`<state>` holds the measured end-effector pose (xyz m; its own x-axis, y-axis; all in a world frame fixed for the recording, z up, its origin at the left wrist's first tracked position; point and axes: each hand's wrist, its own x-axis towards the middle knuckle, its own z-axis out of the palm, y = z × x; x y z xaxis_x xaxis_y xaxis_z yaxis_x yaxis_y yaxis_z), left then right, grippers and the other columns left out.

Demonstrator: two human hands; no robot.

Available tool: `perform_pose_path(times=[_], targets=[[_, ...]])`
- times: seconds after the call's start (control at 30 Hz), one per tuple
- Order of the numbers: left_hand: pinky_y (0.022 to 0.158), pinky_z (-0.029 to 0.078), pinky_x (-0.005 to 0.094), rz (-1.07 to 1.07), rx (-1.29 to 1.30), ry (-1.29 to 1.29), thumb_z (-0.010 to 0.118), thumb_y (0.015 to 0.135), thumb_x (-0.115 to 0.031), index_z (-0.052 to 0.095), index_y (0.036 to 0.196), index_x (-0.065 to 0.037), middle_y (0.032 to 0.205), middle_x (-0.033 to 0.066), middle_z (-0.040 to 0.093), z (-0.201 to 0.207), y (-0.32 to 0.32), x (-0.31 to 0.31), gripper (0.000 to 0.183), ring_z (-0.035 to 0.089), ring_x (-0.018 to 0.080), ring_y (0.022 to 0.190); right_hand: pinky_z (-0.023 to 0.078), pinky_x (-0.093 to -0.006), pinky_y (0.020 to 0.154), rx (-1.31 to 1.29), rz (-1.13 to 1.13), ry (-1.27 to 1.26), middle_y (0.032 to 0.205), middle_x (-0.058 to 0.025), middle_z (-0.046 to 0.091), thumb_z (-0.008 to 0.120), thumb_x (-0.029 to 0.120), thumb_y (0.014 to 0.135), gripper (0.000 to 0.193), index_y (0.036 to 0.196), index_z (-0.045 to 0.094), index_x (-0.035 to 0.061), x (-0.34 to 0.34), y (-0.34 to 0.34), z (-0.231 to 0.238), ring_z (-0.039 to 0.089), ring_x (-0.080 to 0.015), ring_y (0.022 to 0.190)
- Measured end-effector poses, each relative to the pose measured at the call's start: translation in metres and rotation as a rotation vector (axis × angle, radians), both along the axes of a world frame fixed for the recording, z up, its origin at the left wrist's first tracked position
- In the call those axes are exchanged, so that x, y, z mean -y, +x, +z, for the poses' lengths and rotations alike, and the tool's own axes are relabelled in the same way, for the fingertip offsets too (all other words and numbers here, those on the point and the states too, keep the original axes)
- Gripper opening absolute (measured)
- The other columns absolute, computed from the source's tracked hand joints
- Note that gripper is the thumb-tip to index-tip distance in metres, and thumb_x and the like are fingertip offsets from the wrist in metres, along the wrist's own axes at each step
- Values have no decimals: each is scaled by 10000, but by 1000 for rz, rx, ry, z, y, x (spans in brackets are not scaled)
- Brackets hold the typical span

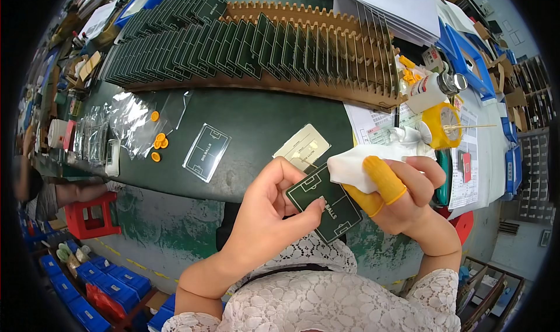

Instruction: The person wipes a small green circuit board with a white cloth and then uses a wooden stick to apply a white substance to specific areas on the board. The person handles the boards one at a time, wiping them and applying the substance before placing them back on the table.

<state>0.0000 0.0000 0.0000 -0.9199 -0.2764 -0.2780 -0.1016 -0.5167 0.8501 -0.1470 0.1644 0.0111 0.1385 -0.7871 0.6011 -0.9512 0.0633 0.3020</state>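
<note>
Between thumb and fingers, my left hand point(274, 201) grips a dark green rectangular plate point(334, 206) printed with white playing-field lines. My right hand point(402, 195), with yellow finger cots on two fingers, pinches a white cloth point(350, 166) against the plate's upper right edge. Just beyond my hands, a cream card point(304, 144) lies on the dark green table. A similar green plate with a pale border point(207, 151) lies flat to the left of it. Many more such plates point(233, 49) stand on edge in slotted brown racks point(256, 90) across the back.
Clear plastic bags point(140, 113) and several orange discs point(161, 139) lie on the left. On the right are a yellow-rimmed container point(446, 128) with a thin stick, a white bottle with a metal top point(429, 90), and printed papers point(466, 180). A red stool point(90, 218) stands below left.
</note>
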Motion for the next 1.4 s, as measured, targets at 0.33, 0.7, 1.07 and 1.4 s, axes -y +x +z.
perform_pose_path(times=[0.33,0.7,1.07,1.4], targets=[[734,542,213,58,20,5,639,869,81,465,981,-23,984,68,627,0,2,8,231,633,68,860,382,-394,785,28,-38,9,1007,7,591,810,237,677,338,952,683,88,-17,11,-5,536,-208,995],[824,506,225,97,67,-103,645,877,47,550,1050,-4,1012,52,646,11,3,15,204,614,72,918,458,-310,782,1408,-325,-39,993,-61,670,769,88,808,250,1047,707,49,-33,-16,8,609,-191,874],[806,471,226,132,92,-156,649,845,44,537,960,-23,931,51,644,12,2,14,174,593,68,866,483,-266,828,1322,-524,-15,977,-30,680,761,130,855,201,997,680,14,-53,-46,12,625,-128,921],[800,460,223,122,16,-100,650,838,60,523,964,-24,914,53,649,-2,-1,15,198,594,64,829,491,-314,929,2027,-43,-414,1099,-73,682,708,87,888,330,1198,634,-1,-68,-59,7,642,-150,1008]])
